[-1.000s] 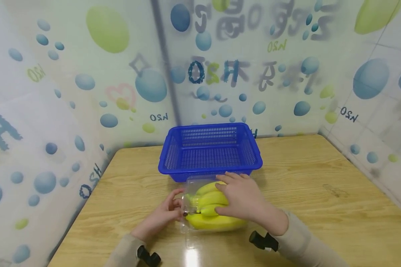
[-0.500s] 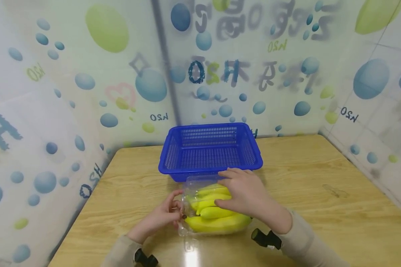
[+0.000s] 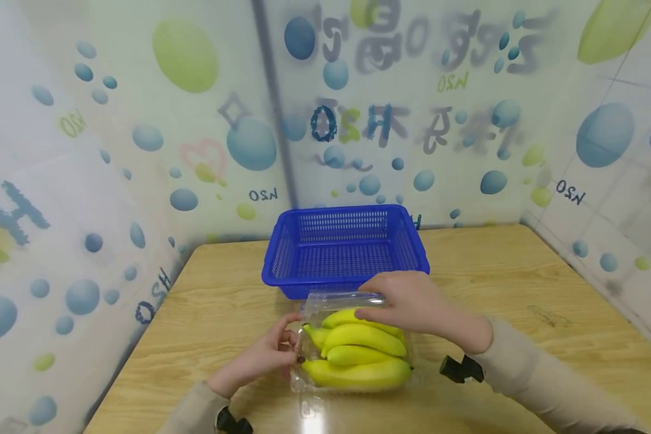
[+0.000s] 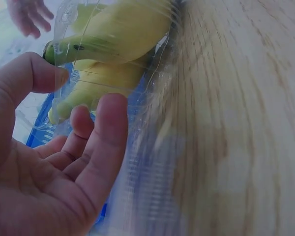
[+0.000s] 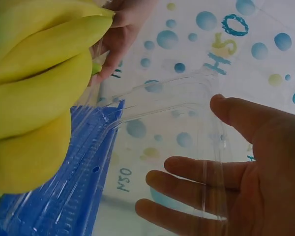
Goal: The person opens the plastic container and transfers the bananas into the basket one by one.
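Note:
A clear plastic clamshell box (image 3: 298, 381) with several yellow bananas (image 3: 364, 339) lies on the table in front of the person. My left hand (image 3: 257, 361) holds the box's left end; in the left wrist view, its thumb (image 4: 46, 73) lies at the plastic edge beside a banana stem, with the fingers below. Along the far side, the raised transparent lid (image 5: 206, 105) is between the thumb and fingers of my right hand (image 3: 412, 304). The right wrist view shows three fingers (image 5: 196, 189) of that hand through the clear plastic. The bananas lie uncovered from above.
A blue perforated basket (image 3: 271, 281) stands right behind the box, with nothing in it. The wooden table (image 3: 499, 283) reaches back to walls (image 3: 439, 150) covered with a bubble pattern.
My right hand has moved away from the body and slightly right, raising the lid off the bananas, which show more fully. The left hand stays at the box's left end.

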{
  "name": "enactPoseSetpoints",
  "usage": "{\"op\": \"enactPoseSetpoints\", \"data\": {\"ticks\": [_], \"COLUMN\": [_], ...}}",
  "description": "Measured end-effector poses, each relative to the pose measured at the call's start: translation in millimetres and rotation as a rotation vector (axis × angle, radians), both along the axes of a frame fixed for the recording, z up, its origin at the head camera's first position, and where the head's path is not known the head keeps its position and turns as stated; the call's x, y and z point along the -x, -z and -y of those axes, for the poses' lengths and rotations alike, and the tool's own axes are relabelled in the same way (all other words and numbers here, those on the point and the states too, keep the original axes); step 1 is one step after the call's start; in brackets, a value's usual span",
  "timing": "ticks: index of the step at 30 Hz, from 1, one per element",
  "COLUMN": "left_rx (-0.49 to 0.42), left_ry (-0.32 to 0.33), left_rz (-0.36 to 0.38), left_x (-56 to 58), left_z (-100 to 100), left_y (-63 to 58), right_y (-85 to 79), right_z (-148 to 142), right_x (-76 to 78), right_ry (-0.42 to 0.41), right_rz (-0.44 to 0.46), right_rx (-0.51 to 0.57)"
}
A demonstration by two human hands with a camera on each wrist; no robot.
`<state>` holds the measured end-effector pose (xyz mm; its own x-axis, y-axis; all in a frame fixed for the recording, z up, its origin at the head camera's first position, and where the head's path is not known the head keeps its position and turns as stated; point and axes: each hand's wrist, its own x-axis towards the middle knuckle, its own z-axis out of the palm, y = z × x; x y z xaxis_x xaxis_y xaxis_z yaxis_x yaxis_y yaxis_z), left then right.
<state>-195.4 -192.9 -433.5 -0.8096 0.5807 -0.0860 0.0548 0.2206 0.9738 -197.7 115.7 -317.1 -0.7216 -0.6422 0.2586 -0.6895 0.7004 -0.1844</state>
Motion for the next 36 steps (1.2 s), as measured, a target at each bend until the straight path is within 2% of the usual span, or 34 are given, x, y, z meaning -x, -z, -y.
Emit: {"op": "enactPoseSetpoints", "data": {"ticks": [6, 13, 24, 31, 36], "left_rx": [0.038, 0.061, 0.118, 0.128, 0.141], "left_ry": [0.043, 0.056, 0.039, 0.068, 0.108], "left_rz": [-0.005, 0.017, 0.034, 0.011, -0.016], "left_x": [2.1, 10.7, 20.3, 23.0, 27.0], "left_z": [1.3, 6.8, 12.8, 14.3, 15.5], "left_y": [-3.9, -0.7, -1.2, -3.2, -6.4], "right_y": [-8.0, -13.2, -18.0, -21.1, -21.7], "right_z": [-6.1, -10.8, -23.4, -32.6, -41.4], "right_x": [8.0, 17.7, 29.6, 32.4, 31.9], "right_ry": [-0.033, -0.053, -0.046, -0.049, -0.041], "right_rz": [0.022, 0.065, 0.244, 0.289, 0.364], "right_rx": [-0.003, 0.007, 0.081, 0.122, 0.165]}}
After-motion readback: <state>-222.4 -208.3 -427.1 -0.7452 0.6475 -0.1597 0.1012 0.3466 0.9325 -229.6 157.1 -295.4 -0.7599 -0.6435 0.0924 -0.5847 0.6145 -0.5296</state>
